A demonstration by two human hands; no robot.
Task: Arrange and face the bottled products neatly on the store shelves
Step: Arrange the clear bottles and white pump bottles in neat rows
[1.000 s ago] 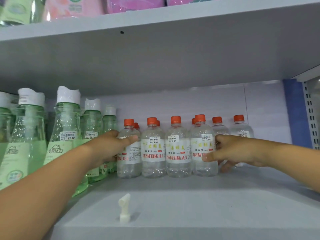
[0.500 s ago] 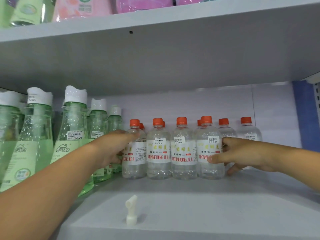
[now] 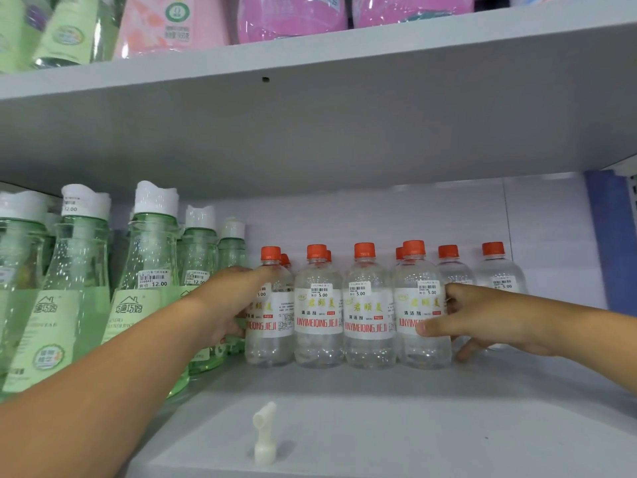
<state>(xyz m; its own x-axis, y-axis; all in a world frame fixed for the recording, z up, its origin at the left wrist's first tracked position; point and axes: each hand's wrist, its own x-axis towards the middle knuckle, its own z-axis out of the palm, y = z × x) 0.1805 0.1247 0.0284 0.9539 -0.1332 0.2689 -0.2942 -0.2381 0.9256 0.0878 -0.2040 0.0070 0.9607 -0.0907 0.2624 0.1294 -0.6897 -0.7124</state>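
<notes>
I see a grey shelf [image 3: 431, 419] carrying a front row of four clear bottles [image 3: 368, 319] with orange caps, touching side by side, more behind and to their right. Tall green bottles [image 3: 144, 291] stand left of them. A small white nozzle [image 3: 264, 434] stands alone near the front edge.

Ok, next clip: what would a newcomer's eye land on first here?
The front row of four clear orange-capped bottles at mid-shelf, bracketed by the left hand on the leftmost and the right hand on the rightmost. Tall green bottles crowd the left, and a small white nozzle stands alone near the front edge.
</notes>
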